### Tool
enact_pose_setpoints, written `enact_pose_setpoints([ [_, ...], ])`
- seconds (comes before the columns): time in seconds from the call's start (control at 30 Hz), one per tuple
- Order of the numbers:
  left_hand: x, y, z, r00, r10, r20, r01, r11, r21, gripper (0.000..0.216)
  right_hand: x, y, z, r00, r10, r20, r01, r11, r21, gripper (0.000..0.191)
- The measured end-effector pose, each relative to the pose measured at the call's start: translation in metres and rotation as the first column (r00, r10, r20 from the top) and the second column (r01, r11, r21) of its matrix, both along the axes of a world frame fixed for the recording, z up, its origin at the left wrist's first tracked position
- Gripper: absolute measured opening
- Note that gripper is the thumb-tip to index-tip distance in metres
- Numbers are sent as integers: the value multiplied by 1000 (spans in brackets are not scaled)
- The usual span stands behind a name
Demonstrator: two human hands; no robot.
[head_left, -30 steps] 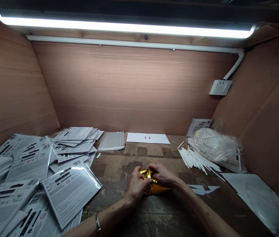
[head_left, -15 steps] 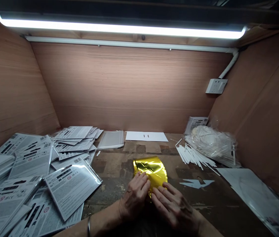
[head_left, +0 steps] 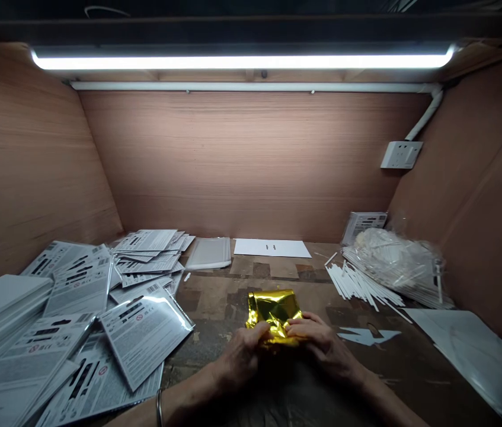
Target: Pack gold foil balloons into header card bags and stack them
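A shiny gold foil sheet (head_left: 276,305), folded into a small creased bundle, lies near the middle of the table's front part. My left hand (head_left: 242,354) is closed on its near left corner, the thumb side pressed to the foil. At the near right edge, my right hand (head_left: 322,344) grips it with bent fingers lying over the top. Both hands touch the foil, and its underside and near edge are partly hidden by them. A metal bangle (head_left: 159,408) circles my left wrist.
Printed cards in clear sleeves (head_left: 146,332) pile up on the left beside a white card stack (head_left: 6,299). At the back are clear sleeves (head_left: 208,253) and a white card (head_left: 272,248). White sticks (head_left: 360,284), a plastic bag (head_left: 395,258) and a paper cutout (head_left: 368,335) lie right.
The gold foil was a curved, smooth fold and is now flatter, shorter and more crumpled. My right hand has moved up along its right side. The view has shifted slightly left.
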State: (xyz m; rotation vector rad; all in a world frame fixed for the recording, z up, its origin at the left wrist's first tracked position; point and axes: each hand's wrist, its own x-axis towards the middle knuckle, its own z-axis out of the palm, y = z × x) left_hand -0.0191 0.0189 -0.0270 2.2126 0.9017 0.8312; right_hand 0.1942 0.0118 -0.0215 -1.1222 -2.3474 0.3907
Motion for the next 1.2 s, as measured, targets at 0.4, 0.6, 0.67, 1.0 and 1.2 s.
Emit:
enact_pose_setpoints([
  [0.4,22,71,-7,808,580,106,-354,622,-698,18,-31,25,-3,807,-591,19,590,802,-98,23],
  [0.6,30,63,-11,770,635,63,-410,567,-715,15,-48,0,-1,925,-341,165,252,880,403,43],
  [0.67,33,54,-11,760,648,48,-434,560,-705,14,-54,-5,-7,932,-245,267,96,877,470,43],
  [1.0,10,13,51,972,236,-1,-235,969,-77,27,-31,-4,-9,981,7,192,-64,953,295,18],
  [1.2,-1,13,36,807,-389,-445,464,883,71,79,-5,-4,3,976,120,182,-156,967,199,26],
])
